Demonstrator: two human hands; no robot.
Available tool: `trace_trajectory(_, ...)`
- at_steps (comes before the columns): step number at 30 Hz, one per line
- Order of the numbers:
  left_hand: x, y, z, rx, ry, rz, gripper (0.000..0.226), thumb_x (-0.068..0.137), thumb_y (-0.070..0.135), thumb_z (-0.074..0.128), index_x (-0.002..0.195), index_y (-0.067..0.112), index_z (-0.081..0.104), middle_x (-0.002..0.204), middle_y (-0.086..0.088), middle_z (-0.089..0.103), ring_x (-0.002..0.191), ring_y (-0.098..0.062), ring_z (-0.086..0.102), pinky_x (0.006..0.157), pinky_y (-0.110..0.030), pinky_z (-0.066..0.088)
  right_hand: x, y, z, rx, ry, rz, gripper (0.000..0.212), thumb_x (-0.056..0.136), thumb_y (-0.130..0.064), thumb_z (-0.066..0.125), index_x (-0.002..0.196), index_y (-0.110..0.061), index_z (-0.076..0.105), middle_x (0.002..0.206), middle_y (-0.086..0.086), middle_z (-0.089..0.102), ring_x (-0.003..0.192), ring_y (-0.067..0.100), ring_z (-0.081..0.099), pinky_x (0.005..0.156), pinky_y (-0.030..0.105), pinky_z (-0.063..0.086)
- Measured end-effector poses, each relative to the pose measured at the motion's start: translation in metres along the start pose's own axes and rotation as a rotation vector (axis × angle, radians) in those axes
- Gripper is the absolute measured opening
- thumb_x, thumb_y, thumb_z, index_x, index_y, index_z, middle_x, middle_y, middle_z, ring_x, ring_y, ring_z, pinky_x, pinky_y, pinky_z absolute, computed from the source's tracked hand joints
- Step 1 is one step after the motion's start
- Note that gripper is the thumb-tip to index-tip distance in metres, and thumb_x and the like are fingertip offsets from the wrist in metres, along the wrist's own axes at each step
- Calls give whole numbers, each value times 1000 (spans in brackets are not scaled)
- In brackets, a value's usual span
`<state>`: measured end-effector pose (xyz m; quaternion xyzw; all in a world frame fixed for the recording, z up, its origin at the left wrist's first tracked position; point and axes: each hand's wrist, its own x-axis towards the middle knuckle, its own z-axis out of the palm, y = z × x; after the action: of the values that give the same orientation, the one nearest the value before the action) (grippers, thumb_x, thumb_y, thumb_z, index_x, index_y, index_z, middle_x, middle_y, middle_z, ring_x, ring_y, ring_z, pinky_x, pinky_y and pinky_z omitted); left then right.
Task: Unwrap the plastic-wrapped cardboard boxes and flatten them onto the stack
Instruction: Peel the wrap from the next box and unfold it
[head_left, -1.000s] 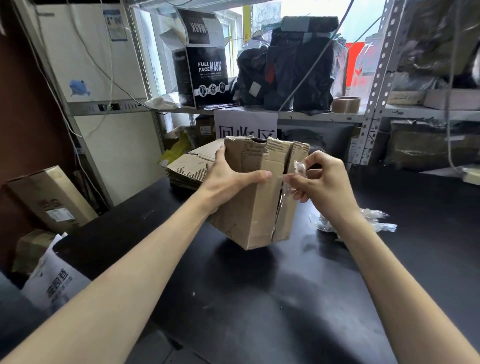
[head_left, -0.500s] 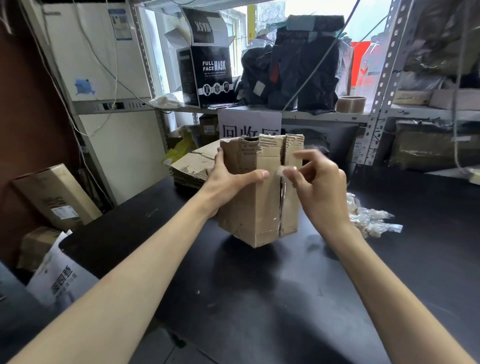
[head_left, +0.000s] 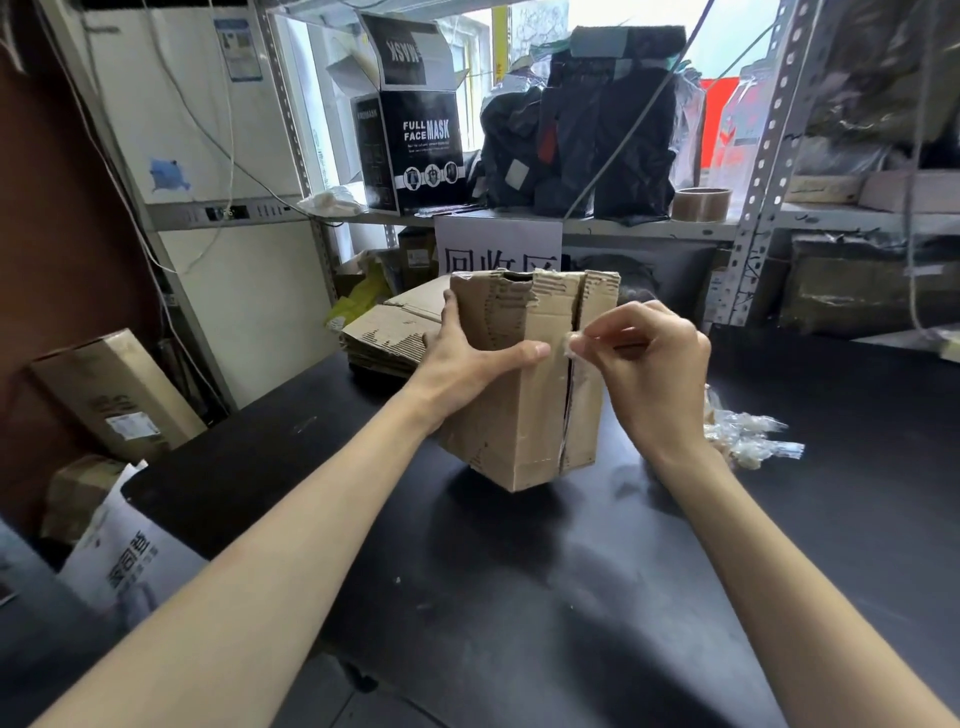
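Brown torn cardboard box (head_left: 524, 415), gripped at nine o'clock by the left hand (head_left: 462, 364); right hand (head_left: 649, 369) pinches clear plastic wrap (head_left: 571, 345) at three o'clock.

one head-worn wide-angle view, looking forward and down across the black table (head_left: 831, 519), close in on the work. cardboard box (head_left: 519, 415) dead centre, stack of flattened cardboard (head_left: 384, 338) at 11 o'clock behind it, metal shelving (head_left: 766, 156) at 1 o'clock, farther back.
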<state>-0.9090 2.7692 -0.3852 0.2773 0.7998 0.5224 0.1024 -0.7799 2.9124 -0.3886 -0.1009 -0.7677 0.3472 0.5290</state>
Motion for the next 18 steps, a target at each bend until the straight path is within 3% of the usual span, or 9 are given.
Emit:
trace_trajectory(2, -3, -5, 3, -47, 53, 19, 147, 33, 80, 81, 152, 32, 9, 152, -4, 39, 138, -23, 41, 115, -49, 38, -1, 4, 1, -8, -62, -53, 19, 70, -23, 88, 82, -14, 77, 81, -1, 67, 70, 14, 68, 65, 39, 56)
trace_trajectory(4, -8, -11, 6, -73, 94, 30, 138, 34, 77, 83, 144, 31, 13, 149, -4, 40, 136, -20, 42, 115, -46, 39, -2, 10, 0, -64, -134, -71, 32, 62, -26, 92, 86, -15, 75, 86, -3, 65, 71, 14, 66, 64, 38, 56)
trace_trajectory(7, -12, -17, 6, -53, 70, 40, 144, 26, 82, 85, 143, 38, 14, 151, -5, 38, 139, -21, 39, 117, -47, 37, -9, 16, 5, -209, -174, -117, 47, 52, -11, 95, 86, -11, 62, 87, -1, 58, 66, 14, 58, 60, 39, 52)
trace_trajectory(12, -14, -22, 8, 99, 60, 78, 142, 43, 53, 94, 153, 27, 8, 150, -7, 25, 142, -24, 22, 120, -44, 27, 0, 18, 0, -51, -199, -102, 27, 69, -2, 85, 90, -10, 70, 85, 1, 66, 66, 12, 63, 66, 37, 55)
trace_trajectory(15, -12, -21, 3, -16, 91, 92, 140, 39, 68, 89, 155, 36, 17, 149, -6, 36, 137, -26, 37, 115, -48, 37, 9, 8, -12, 13, -290, -66, 30, 76, 0, 81, 97, -7, 61, 79, 1, 70, 67, 11, 62, 68, 25, 52)
trace_trajectory(18, -6, -13, -2, -183, 95, 55, 139, 32, 77, 85, 154, 37, 30, 139, -3, 54, 124, -26, 57, 105, -50, 49, 19, -2, -24, 25, -465, -63, 23, 79, 8, 73, 87, -9, 60, 70, -2, 70, 61, 8, 61, 63, 20, 46)
